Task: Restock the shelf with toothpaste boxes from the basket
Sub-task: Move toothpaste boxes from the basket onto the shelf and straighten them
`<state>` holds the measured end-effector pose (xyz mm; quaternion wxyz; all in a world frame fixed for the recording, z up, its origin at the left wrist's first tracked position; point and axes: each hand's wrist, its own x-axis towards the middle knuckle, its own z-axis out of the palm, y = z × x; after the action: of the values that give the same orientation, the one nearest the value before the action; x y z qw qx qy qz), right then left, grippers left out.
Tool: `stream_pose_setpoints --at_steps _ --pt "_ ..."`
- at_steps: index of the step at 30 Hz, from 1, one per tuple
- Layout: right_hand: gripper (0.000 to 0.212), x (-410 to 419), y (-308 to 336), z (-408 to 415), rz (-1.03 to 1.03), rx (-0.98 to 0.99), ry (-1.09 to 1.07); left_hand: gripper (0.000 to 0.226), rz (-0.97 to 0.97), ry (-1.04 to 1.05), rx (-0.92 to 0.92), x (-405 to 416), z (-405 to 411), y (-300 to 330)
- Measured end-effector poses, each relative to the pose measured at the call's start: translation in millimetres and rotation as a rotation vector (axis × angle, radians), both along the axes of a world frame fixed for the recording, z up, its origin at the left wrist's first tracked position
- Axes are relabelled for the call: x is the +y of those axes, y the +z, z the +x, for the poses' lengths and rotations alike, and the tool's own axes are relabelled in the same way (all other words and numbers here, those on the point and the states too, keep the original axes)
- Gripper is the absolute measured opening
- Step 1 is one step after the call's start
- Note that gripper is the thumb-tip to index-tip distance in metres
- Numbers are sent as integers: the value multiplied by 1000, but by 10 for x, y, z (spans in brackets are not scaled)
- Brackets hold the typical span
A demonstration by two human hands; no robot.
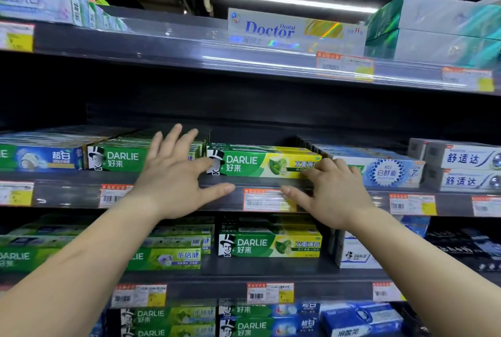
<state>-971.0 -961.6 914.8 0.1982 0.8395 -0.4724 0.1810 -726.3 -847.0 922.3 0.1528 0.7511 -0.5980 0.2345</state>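
- Bare forearms rise from the bottom corners toward the middle shelf [222, 182], and both hands work at its front edge.
- Left hand [173, 174] is spread wide, fingers straight; its index tip rests against the left end of the green-and-yellow toothpaste box [260, 164], while its thumb lies along the shelf lip below.
- Right hand [333, 187] has curled fingers at the box's right end, thumb stretched out leftward under it; I judge it a light hold on that end, though the blur leaves the contact unsure.
- That box sits between the two hands, long axis running left to right along the shelf front, printed face outward, touching the green box [119, 159] on its left and the blue-and-white box [390, 172] on its right.
- Both hands are about equally near; the next move likely calls for squaring the box from both ends.
- No basket is in view.
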Motion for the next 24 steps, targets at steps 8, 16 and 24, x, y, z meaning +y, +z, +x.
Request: stream_pose_setpoints --at_steps 8,16,24 --pt "106 -64 151 124 2 105 -5 98 116 131 -2 -182 -74 60" --pt "95 -260 300 306 86 225 1 104 301 192 64 -386 -59 228" --pt "90 -352 376 412 162 250 -37 102 395 219 84 -529 -70 337"
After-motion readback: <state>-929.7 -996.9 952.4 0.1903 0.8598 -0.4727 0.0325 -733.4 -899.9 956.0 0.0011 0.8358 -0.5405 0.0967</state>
